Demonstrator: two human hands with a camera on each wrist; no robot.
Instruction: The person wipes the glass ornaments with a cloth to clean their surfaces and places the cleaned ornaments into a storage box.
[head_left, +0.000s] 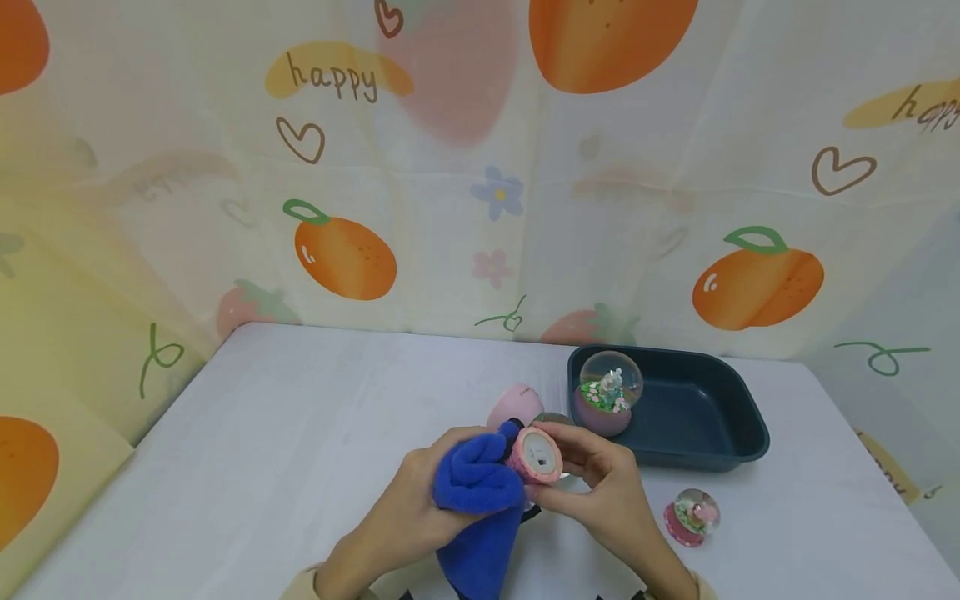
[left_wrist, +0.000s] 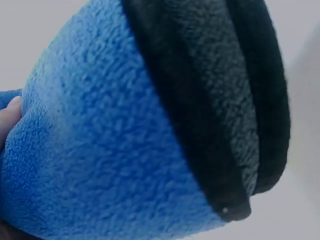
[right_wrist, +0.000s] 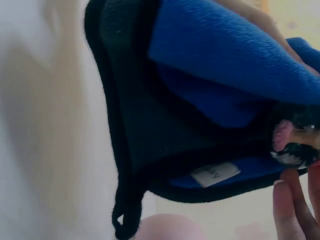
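A blue towel [head_left: 480, 479] with dark edging is bunched in my left hand [head_left: 420, 492], its lower end hanging down. With the fingertips and thumb of my right hand [head_left: 600, 479] I hold a small snow globe [head_left: 536, 457], its pink base turned up toward the head camera. The right wrist view shows its clear dome [right_wrist: 294, 142] against the towel, beside a white label [right_wrist: 216, 174] and a hanging loop. Blue pile and dark trim of the cloth [left_wrist: 110, 130] fill most of the left wrist view, hiding the globe there.
A dark blue tray [head_left: 697, 408] stands at the back right, with a large snow globe [head_left: 611, 392] on a mauve base at its left end. Another small snow globe [head_left: 693, 515] lies tilted on the white table [head_left: 300, 417]. Behind my hands is a pink rounded object [head_left: 516, 405].
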